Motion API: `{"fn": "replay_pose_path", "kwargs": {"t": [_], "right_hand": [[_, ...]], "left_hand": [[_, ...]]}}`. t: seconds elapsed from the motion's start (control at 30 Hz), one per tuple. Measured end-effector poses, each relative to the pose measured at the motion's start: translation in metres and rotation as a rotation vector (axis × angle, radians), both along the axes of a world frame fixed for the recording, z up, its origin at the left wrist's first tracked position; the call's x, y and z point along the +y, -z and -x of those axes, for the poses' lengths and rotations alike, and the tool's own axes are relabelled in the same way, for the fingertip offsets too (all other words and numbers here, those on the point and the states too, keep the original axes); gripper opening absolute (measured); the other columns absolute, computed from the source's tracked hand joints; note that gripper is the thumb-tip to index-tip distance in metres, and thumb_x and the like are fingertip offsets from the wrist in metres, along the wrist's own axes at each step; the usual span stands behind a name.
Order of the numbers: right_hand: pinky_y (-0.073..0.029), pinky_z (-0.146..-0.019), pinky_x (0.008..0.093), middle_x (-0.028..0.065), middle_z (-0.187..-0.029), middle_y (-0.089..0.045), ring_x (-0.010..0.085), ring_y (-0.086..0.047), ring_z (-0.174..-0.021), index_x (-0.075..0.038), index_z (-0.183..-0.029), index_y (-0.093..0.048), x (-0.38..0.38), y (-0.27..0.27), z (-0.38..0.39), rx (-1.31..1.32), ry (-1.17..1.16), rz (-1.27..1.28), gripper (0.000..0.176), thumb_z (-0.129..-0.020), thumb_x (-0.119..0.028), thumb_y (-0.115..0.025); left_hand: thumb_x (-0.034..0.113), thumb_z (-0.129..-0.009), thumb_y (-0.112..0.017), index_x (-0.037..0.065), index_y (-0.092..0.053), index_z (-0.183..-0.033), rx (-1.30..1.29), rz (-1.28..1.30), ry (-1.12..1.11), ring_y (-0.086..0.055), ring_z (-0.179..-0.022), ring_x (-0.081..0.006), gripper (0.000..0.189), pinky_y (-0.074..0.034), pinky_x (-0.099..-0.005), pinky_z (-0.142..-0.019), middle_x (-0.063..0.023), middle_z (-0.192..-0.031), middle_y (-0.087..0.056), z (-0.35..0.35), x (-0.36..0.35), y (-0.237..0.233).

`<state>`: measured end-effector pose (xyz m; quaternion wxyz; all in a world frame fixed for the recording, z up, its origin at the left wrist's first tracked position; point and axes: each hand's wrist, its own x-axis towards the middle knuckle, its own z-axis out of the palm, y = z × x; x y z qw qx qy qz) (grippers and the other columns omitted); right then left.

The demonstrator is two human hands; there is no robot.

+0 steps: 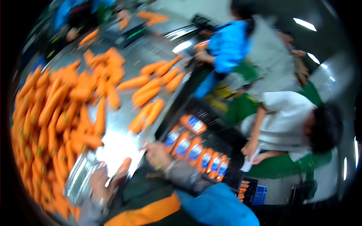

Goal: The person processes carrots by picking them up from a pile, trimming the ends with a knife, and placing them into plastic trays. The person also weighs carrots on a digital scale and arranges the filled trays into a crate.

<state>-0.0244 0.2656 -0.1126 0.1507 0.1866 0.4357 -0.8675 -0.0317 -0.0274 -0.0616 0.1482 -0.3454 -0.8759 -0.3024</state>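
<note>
At the lower left, my left hand [100,184] is blurred, with its fingers curled near a single carrot [122,167] that sticks out beside it. A shiny, clear-looking sheet, like a stack of plastic bags [79,179], lies along the outer side of that hand. My right hand [157,155] is over the table's edge with fingers bent inward; blur hides what is between them. Just beyond it, packed carrots with blue-and-white labels [195,151] rest in a black crate [230,147].
A large heap of loose carrots [52,120] covers the left of the metal table [139,56]. Several more carrots [147,90] lie nearer its edge. One person in white [286,120] holds a white piece; another in blue [230,45] stands farther off. A blue crate [259,194] sits lower right.
</note>
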Motion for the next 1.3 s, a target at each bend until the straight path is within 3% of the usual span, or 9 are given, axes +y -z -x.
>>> {"fn": "replay_pose_path", "kwargs": {"t": [0.13,0.3,0.47,0.6,0.7,0.87,1.03,1.17,1.3], "right_hand": [[-0.033,-0.038,0.0185,0.0021,-0.078,-0.063,0.0022,-0.042,-0.046,-0.004,-0.116,-0.054,0.000,-0.028,0.004,0.078,-0.015,-0.455,0.036,-0.083,-0.013,-0.066],[-0.031,-0.035,0.0178,0.0076,-0.071,-0.067,0.0034,-0.043,-0.040,-0.003,-0.107,-0.056,0.034,-0.013,0.022,0.105,-0.018,-0.717,0.027,-0.080,-0.004,-0.064],[-0.045,-0.058,0.0211,0.0039,-0.074,-0.063,0.0071,-0.057,-0.063,0.002,-0.092,-0.062,0.060,-0.010,0.081,0.335,-0.140,-1.045,0.018,-0.076,-0.004,-0.069],[-0.041,-0.052,0.0211,0.0011,-0.072,-0.060,0.0061,-0.055,-0.063,0.003,-0.095,-0.060,0.042,0.003,0.133,0.330,-0.189,-0.884,0.024,-0.076,-0.007,-0.072],[-0.044,-0.056,0.0225,0.0022,-0.074,-0.061,0.0070,-0.055,-0.064,0.003,-0.092,-0.061,0.021,0.009,0.168,0.389,-0.159,-0.918,0.025,-0.075,-0.009,-0.074],[-0.049,-0.067,0.0339,0.0190,-0.081,-0.065,0.0283,-0.063,-0.073,0.002,-0.099,-0.063,0.000,0.018,0.203,0.393,-0.377,-1.475,0.042,-0.071,-0.027,-0.077],[-0.049,-0.073,0.0335,0.0178,-0.092,-0.063,0.0282,-0.062,-0.083,0.000,-0.104,-0.061,0.001,0.021,0.195,0.626,-0.156,-1.692,0.042,-0.073,-0.023,-0.076],[-0.046,-0.072,0.0258,0.0039,-0.084,-0.057,0.0130,-0.056,-0.078,0.000,-0.100,-0.060,-0.009,0.016,0.159,0.564,0.007,-1.025,0.023,-0.081,-0.009,-0.068],[-0.045,-0.071,0.0242,0.0006,-0.080,-0.056,0.0088,-0.052,-0.075,0.000,-0.097,-0.060,-0.025,0.025,0.109,0.517,-0.149,-0.910,0.016,-0.082,-0.004,-0.065]], "left_hand": [[0.009,-0.067,-0.065,0.004,-0.058,-0.068,-0.239,0.066,0.109,-0.056,-0.062,-0.0314,0.009,-0.045,-0.0415,-0.056,-0.0120,-0.067,-0.054,0.007,0.062,-0.006],[0.010,-0.071,-0.065,0.004,-0.063,-0.084,-0.289,0.062,0.088,-0.059,-0.078,-0.0287,0.014,-0.047,-0.0396,-0.067,-0.0109,-0.078,-0.060,0.011,0.070,0.007],[0.010,-0.071,-0.066,0.005,-0.065,-0.088,-0.432,0.153,0.014,-0.059,-0.077,-0.0290,0.018,-0.046,-0.0391,-0.070,-0.0104,-0.078,-0.061,0.012,0.055,0.017],[0.006,-0.072,-0.061,0.005,-0.064,-0.090,-0.358,0.056,-0.088,-0.056,-0.080,-0.0308,0.018,-0.043,-0.0416,-0.071,-0.0116,-0.080,-0.059,0.019,0.045,0.017],[0.009,-0.068,-0.069,0.005,-0.062,-0.104,-0.447,0.159,-0.173,-0.054,-0.097,-0.0287,0.037,-0.040,-0.0388,-0.089,-0.0118,-0.098,-0.060,0.017,0.037,0.025],[0.006,-0.069,-0.068,0.006,-0.060,-0.107,-0.528,0.058,-0.173,-0.053,-0.099,-0.0320,0.039,-0.042,-0.0379,-0.088,-0.0130,-0.101,-0.058,0.012,0.023,0.020],[0.005,-0.075,-0.063,0.004,-0.060,-0.101,-0.532,-0.131,-0.293,-0.058,-0.087,-0.0334,0.027,-0.048,-0.0383,-0.077,-0.0142,-0.095,-0.059,0.030,0.006,-0.013],[0.012,-0.075,-0.065,0.005,-0.062,-0.091,-0.378,-0.139,-0.443,-0.060,-0.086,-0.0303,0.018,-0.048,-0.0375,-0.070,-0.0131,-0.085,-0.063,0.055,-0.011,-0.037],[0.036,-0.069,-0.074,0.010,-0.050,-0.115,-0.443,0.334,-0.791,-0.059,-0.085,-0.0334,0.058,-0.050,-0.0391,-0.070,-0.0177,-0.094,-0.057,0.114,-0.011,-0.020]]}}
